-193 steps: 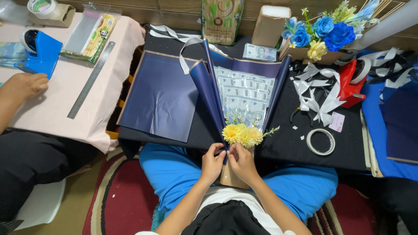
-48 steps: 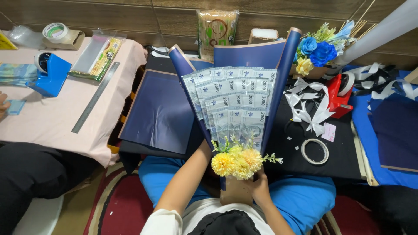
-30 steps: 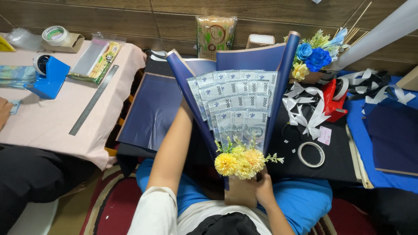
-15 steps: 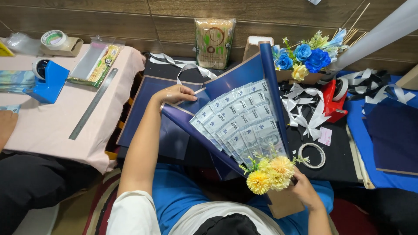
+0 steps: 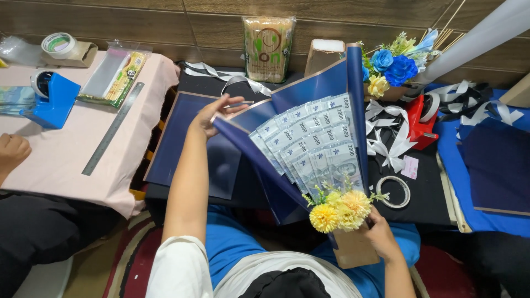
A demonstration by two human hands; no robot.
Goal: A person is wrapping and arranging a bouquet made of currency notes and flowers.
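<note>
My right hand [image 5: 380, 236] grips the brown paper base of a bouquet [image 5: 353, 251], low at the right. The bouquet has yellow flowers [image 5: 338, 209] in front of a fan of banknotes [image 5: 312, 149], wrapped in navy blue paper [image 5: 309, 91]. My left hand [image 5: 212, 114] reaches out over the table and pinches the upper left edge of that navy wrapping. More navy sheets [image 5: 182, 138] lie flat on the black table under my left arm.
A blue and yellow flower arrangement [image 5: 392, 69], a red tape dispenser [image 5: 422, 124], white ribbons [image 5: 386, 149] and a tape roll [image 5: 393, 191] lie at the right. On the pink table [image 5: 66, 160] left: a metal ruler [image 5: 113, 128], a blue dispenser [image 5: 52, 99]. Another person's hand [image 5: 14, 152] rests there.
My left arm reached from the bouquet's base up to the wrapping's left edge. The bouquet has tilted and shifted right with my right hand.
</note>
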